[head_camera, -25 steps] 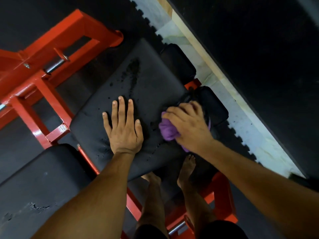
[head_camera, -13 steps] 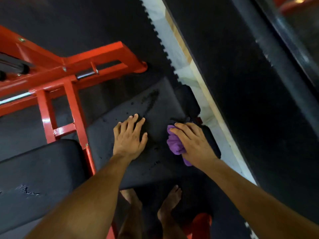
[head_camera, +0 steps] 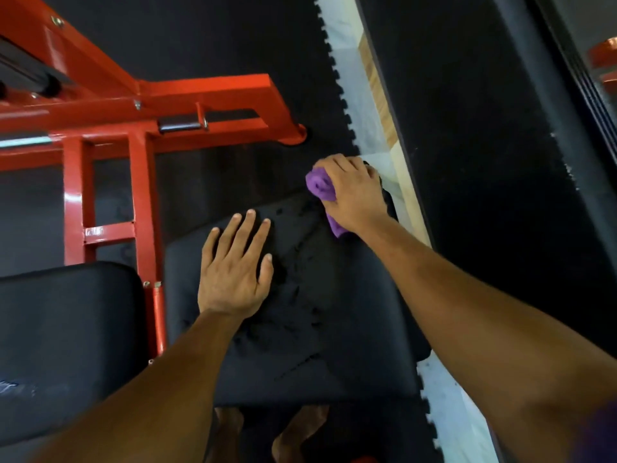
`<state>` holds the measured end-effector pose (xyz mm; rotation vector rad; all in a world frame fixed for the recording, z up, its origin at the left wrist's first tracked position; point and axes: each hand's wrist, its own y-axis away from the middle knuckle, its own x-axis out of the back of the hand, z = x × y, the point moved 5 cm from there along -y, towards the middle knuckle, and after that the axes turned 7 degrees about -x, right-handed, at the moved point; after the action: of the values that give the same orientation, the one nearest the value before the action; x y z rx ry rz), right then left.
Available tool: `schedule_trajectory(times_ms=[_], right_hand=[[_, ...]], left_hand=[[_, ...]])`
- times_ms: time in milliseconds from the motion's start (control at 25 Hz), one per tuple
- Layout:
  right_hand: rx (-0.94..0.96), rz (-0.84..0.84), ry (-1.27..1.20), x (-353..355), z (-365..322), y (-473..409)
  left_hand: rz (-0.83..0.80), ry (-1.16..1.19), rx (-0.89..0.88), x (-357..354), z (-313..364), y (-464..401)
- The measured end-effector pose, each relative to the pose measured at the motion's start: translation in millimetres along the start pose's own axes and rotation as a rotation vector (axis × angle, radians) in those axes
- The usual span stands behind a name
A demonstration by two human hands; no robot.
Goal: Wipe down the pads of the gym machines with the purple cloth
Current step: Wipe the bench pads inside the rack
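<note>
A black, cracked gym pad (head_camera: 317, 332) fills the middle of the view. My left hand (head_camera: 235, 269) lies flat on its left part, fingers straight and spread. At the pad's far right corner my right hand (head_camera: 352, 190) grips a bunched purple cloth (head_camera: 320, 187) and presses it onto a small dark pad (head_camera: 389, 198) just beyond the main one. A strip of cloth hangs out below the palm. A second black pad (head_camera: 63, 339) lies at the lower left.
The red steel frame (head_camera: 140, 138) of the machine runs along the left and top left. Black rubber floor tiles with toothed edges meet a pale marble strip (head_camera: 354, 88) at the right. My bare feet (head_camera: 300, 432) stand under the pad's near edge.
My right hand slid the cloth from the pad's right edge to its far right corner. The left hand stayed flat on the pad. My head moved forward, so the frame appears closer.
</note>
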<state>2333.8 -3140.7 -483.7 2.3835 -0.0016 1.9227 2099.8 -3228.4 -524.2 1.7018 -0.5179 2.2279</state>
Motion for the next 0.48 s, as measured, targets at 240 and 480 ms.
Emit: schedule_trajectory(times_ms=[240, 480], right_hand=[[0.062, -0.105, -0.100, -4.2, 14.5, 157.1], [-0.016, -0.054, -0.020, -3.6, 9.2, 41.1]], left_hand=[[-0.029, 0.015, 0.007, 2.5, -0.3, -1.7], [-0.037, 0.001, -0.002, -3.7, -1.1, -3.0]])
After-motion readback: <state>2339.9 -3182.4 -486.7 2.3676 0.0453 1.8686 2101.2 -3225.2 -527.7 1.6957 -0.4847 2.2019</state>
